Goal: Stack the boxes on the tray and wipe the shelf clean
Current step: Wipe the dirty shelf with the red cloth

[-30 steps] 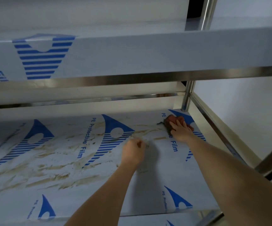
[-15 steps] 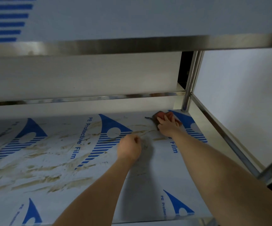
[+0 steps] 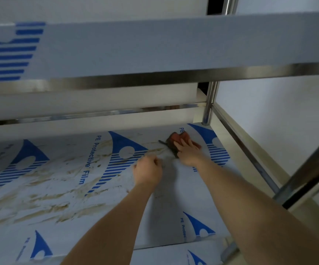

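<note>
Your right hand (image 3: 188, 153) lies flat, fingers spread, pressing a reddish-brown cloth (image 3: 179, 139) onto the shelf (image 3: 174, 207); it is a press rather than a pinch, with the palm and fingers on top of the cloth. The cloth sits toward the far right corner of the shelf, at about 1 o'clock from your left hand (image 3: 148, 170), just short of the upright steel post (image 3: 209, 104). It is bunched, with its long axis running roughly 10 o'clock to 4 o'clock, a dark tail pointing toward 10 and the red end showing past your fingertips. Your left hand is clenched into a loose fist, knuckles resting on the shelf close beside the right; you cannot tell from here whether it holds anything. The shelf wears blue-printed protective film (image 3: 86, 161), and brown smears (image 3: 45, 209) streak it from the middle out toward 9 o'clock. An upper shelf rail (image 3: 174, 76) crosses overhead.
</note>
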